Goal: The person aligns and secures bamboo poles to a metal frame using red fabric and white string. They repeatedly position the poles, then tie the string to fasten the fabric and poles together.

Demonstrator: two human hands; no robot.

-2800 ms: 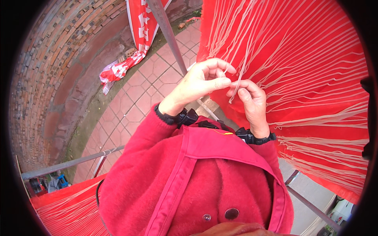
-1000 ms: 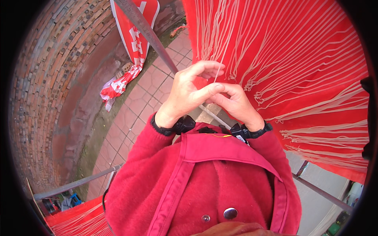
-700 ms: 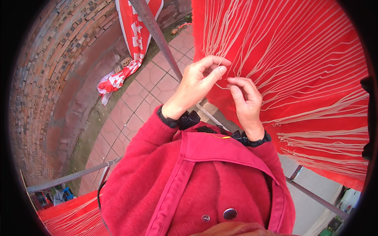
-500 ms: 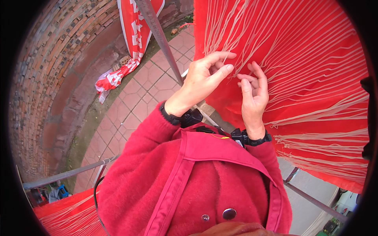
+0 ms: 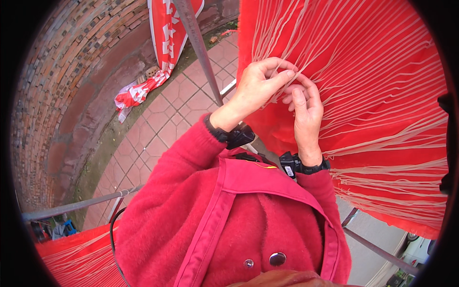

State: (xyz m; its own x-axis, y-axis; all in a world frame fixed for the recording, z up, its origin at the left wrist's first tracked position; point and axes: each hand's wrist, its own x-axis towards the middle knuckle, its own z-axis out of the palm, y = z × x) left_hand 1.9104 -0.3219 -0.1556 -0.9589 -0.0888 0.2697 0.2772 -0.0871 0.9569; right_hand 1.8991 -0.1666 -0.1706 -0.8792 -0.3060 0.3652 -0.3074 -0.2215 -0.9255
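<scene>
Long pale strands (image 5: 382, 137), like thin cords, fan out over a large red cloth (image 5: 273, 128) ahead of me and to my right. My left hand (image 5: 260, 86) is closed at the edge of the cloth, its thumb and forefinger pinching a few strands. Close beside it, my right hand (image 5: 308, 110) has bent fingers, and its forefinger reaches up to the left fingertips. The right fingers curl round the lower part of the same strands. Exactly how many strands each hand holds is hidden by the fingers.
A metal pole (image 5: 197, 43) rises at the cloth's left edge, and another bar (image 5: 79, 206) crosses at lower left. Beyond are pink paving (image 5: 165, 115), a brick wall (image 5: 57, 95) and a crumpled red-white banner (image 5: 162, 71). More strands on red cloth (image 5: 81, 260) lie behind left.
My hands have come together. The left has shifted slightly right and closed its thumb and forefinger on strands, and the right forefinger has moved up and left to meet it.
</scene>
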